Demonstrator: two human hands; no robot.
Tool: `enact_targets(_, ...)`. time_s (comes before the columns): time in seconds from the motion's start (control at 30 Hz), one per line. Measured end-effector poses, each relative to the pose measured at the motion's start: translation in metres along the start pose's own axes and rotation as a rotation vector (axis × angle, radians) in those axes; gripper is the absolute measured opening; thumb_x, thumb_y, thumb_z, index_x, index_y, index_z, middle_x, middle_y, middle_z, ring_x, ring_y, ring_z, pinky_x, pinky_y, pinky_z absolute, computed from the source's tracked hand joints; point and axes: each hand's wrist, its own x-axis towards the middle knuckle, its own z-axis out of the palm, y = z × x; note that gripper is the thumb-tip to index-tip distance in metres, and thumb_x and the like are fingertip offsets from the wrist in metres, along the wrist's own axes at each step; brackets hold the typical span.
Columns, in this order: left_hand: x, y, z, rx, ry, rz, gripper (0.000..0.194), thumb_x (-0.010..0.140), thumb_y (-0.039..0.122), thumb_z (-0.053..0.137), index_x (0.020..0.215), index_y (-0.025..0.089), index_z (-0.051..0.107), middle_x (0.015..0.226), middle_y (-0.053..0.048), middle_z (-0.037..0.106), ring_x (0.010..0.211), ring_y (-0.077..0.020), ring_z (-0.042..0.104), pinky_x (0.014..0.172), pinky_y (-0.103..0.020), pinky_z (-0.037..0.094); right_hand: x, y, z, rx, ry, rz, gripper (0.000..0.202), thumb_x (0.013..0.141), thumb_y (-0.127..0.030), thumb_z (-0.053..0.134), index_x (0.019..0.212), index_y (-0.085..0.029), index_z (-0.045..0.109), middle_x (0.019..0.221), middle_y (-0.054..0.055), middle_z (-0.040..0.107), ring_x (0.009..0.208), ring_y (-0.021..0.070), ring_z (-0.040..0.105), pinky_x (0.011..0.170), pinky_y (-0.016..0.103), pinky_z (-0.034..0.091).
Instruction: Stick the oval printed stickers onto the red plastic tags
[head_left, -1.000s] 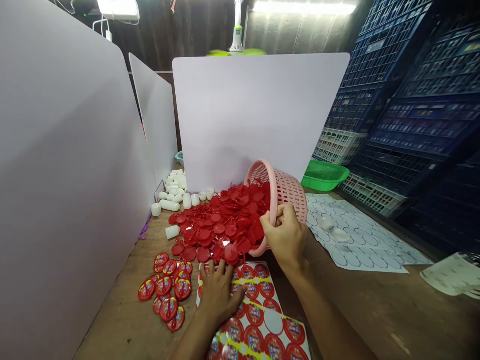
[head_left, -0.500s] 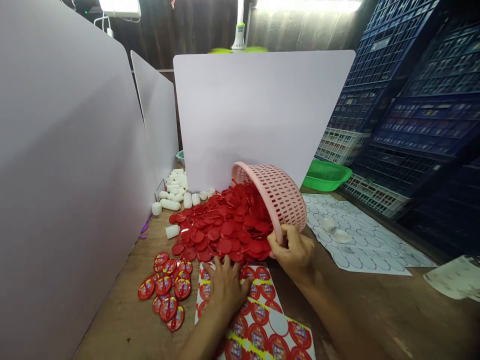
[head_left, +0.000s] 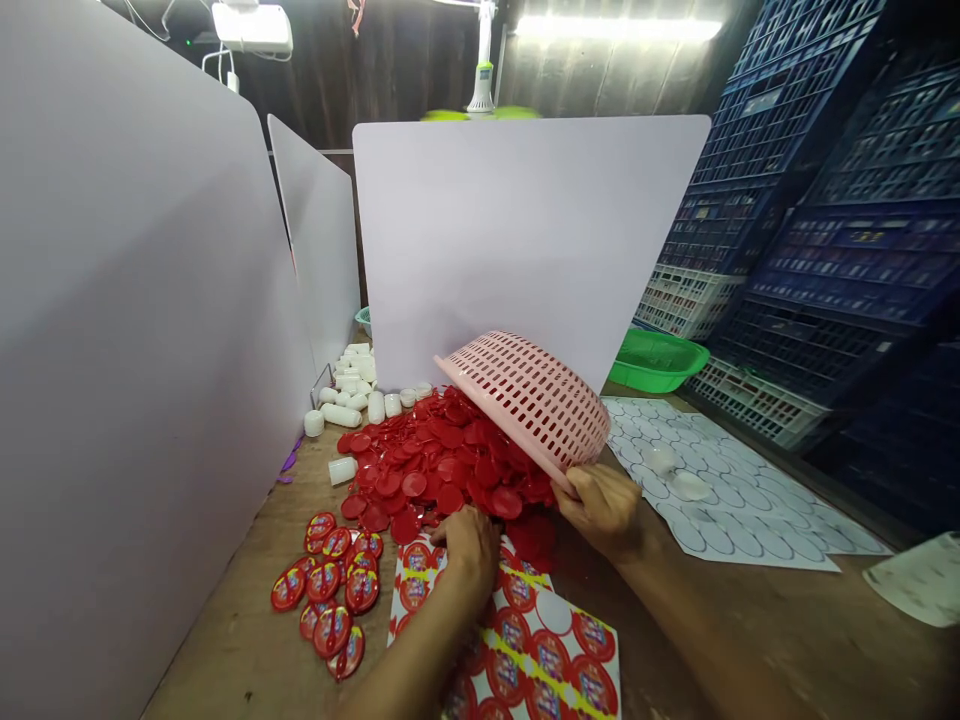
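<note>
On the brown tabletop [head_left: 240, 640], a pink basket [head_left: 536, 400] is tipped over with its mouth turned down and leftward above the right part of a heap of red discs [head_left: 442, 465]. The right hand [head_left: 600, 508] is closed around the basket's rim at its near end, so the basket lies beyond that hand and to its left. The left hand [head_left: 471, 548] is at the near border of the heap, fingers bent, over the far part of the sticker sheets [head_left: 551, 650]; whether it pinches a disc cannot be told. The heap spreads just beyond the left hand and reaches right, under the basket, close to the right hand. The sticker sheets extend from the left hand toward the tabletop's near side. Toward the tabletop's left edge, apart from the left hand, is a loose cluster of labelled discs [head_left: 330, 580]. Farther along that edge, near the far left corner, are white containers [head_left: 356, 375], with a white cylinder [head_left: 343, 470] lying beside the heap. Right of the right hand, toward the tabletop's right edge, lies a circle-patterned paper [head_left: 727, 510].
</note>
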Motion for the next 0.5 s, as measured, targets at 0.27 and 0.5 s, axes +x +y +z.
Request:
enact_targets(0.27, -0.007, -0.005, 0.005, 0.080, 0.003, -0.062, 0.024, 0.082, 0.016, 0.055, 0.089, 0.002, 0.074, 0.080, -0.028, 0.071, 0.082, -0.0404, 0.069, 0.062, -0.055, 0.054, -0.014, 0.038, -0.005, -0.058, 0.044, -0.025, 0.028, 0.076, -0.005, 0.062, 0.068, -0.023, 0.042, 0.052, -0.007, 0.044, 0.051, 0.0112, 0.040, 0.054, 0.026, 0.033)
enact_targets(0.5, 0.003, -0.011, -0.008, 0.081, 0.038, -0.057, 0.029, 0.086, 0.005, 0.045, 0.102, 0.003, 0.068, 0.074, -0.019, 0.070, 0.073, -0.0293, 0.071, 0.060, -0.039, 0.056, -0.021, 0.043, -0.035, -0.057, 0.180, 0.162, 0.027, 0.070, -0.005, 0.065, 0.067, -0.022, 0.044, 0.054, -0.006, 0.044, 0.049, 0.0099, 0.039, 0.050, 0.026, 0.031)
